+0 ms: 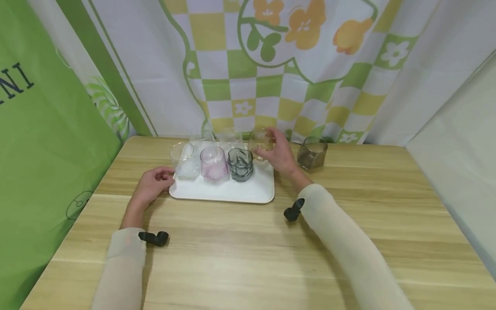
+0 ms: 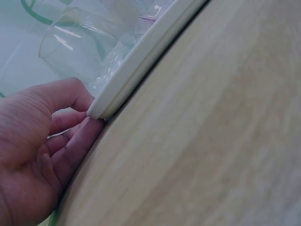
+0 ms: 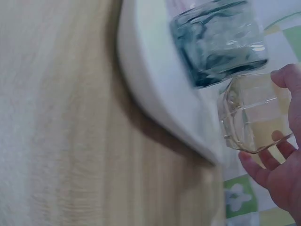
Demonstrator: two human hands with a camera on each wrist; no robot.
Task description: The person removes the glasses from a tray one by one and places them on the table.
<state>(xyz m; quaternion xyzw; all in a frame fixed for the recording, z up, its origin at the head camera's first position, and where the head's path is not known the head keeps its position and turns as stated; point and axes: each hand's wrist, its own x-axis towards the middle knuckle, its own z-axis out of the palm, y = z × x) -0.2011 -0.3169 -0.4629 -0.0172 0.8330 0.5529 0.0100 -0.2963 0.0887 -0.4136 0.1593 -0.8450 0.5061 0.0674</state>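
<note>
Presently my right grip (image 1: 280, 154), thumb and fingers spread to the glass's width, holds the amber glass tumbler (image 1: 260, 144) at upper centre, by the white tray's (image 1: 224, 193) far-right corner, probably sideways-on to keep it upright. My left grip (image 1: 151, 185) pinches the tray's left edge, likely steadying it. The pink tumbler (image 1: 214, 165) and grey tumbler (image 1: 240, 165) stand aboard; right of centre, a brown tumbler (image 1: 312, 154) stands on the wood-grain bench (image 1: 240, 258) before a checked floral curtain (image 1: 244, 82).

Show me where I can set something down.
Free: the table between both sleeves, in front of the tray; the table right of the brown glass; a narrow strip along the tray's front edge. Crowded: the tray's back, around the pink glass and gray glass.
</note>
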